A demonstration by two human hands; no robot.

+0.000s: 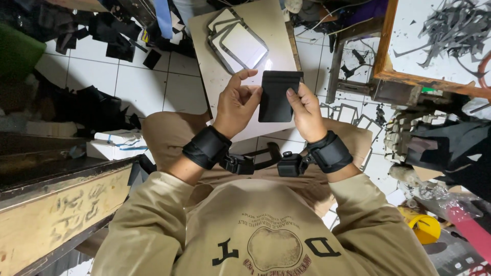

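I hold a black rectangular piece (pixel 276 97), flat and leather-like, upright in front of me with both hands. My left hand (pixel 237 102) grips its left edge, thumb and forefinger spread along the side. My right hand (pixel 306 110) pinches its right edge near the top corner. Both wrists wear black straps (pixel 207 146). Behind the piece lies a beige board (pixel 210 56) resting across my lap, with a stack of light rectangular frames (pixel 236 43) on its far end.
A wooden bench (pixel 56 204) stands at my left with a white box (pixel 115 144) beside it. Black scraps (pixel 110 38) litter the tiled floor. A wood-framed table (pixel 434 46) with grey cuttings is at upper right; a yellow lid (pixel 424 227) lies lower right.
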